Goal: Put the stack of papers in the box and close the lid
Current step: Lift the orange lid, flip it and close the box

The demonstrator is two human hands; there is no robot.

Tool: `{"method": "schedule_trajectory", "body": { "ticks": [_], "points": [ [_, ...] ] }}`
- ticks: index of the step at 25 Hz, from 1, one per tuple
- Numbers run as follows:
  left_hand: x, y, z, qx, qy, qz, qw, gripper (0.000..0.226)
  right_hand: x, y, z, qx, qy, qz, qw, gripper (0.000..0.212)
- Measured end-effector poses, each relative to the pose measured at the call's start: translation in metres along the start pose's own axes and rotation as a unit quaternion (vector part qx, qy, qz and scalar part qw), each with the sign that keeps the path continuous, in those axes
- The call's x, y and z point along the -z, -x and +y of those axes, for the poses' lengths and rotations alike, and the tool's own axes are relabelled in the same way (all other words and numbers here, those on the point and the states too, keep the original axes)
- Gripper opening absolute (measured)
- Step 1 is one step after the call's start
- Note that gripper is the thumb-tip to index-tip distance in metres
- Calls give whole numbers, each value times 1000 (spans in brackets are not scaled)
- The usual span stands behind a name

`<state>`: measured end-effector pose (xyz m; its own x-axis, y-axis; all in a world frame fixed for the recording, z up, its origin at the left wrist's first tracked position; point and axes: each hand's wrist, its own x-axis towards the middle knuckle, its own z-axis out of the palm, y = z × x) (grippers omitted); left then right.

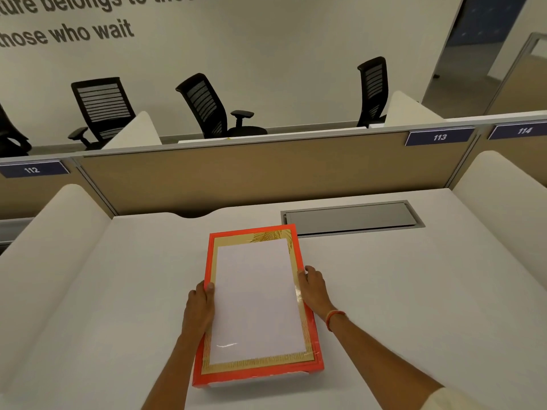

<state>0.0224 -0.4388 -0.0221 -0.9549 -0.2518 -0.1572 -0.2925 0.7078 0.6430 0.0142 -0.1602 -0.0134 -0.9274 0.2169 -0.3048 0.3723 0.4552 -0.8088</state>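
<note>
A flat orange box [296, 250] lies lengthwise on the white desk [414, 291], straight in front of me. Its top has a gold patterned border [254, 236] framing a white stack of papers [257, 297]. Glossy reflections sit on the white area and on the right border, like a clear film. My left hand [199, 306] grips the box's left long side, thumb on the top edge. My right hand [313, 287] grips the right long side, fingers on the rim. An orange thread band is on my right wrist.
A grey cable hatch [352, 217] is set into the desk just behind the box. A tan partition [266, 173] with number plates 112, 113 and 114 closes the back. White curved side dividers [74, 220] flank the desk. Black office chairs [207, 105] stand beyond.
</note>
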Motion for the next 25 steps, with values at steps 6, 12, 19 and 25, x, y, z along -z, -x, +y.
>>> {"method": "schedule_trajectory", "body": {
  "ticks": [6,12,19,25],
  "points": [
    [-3,-3,8,-23,-95,30,995,61,-12,5,-3,120,242,32,962,70],
    [-10,-7,6,-173,-251,22,952,87,-19,0,-1,210,388,20,897,85],
    [-21,-14,-4,-199,-279,-1,939,86,-26,-7,2,212,383,10,899,97],
    [-27,-23,-5,-199,-284,-10,938,87,-31,-12,5,199,366,9,909,98]
  ]
}}
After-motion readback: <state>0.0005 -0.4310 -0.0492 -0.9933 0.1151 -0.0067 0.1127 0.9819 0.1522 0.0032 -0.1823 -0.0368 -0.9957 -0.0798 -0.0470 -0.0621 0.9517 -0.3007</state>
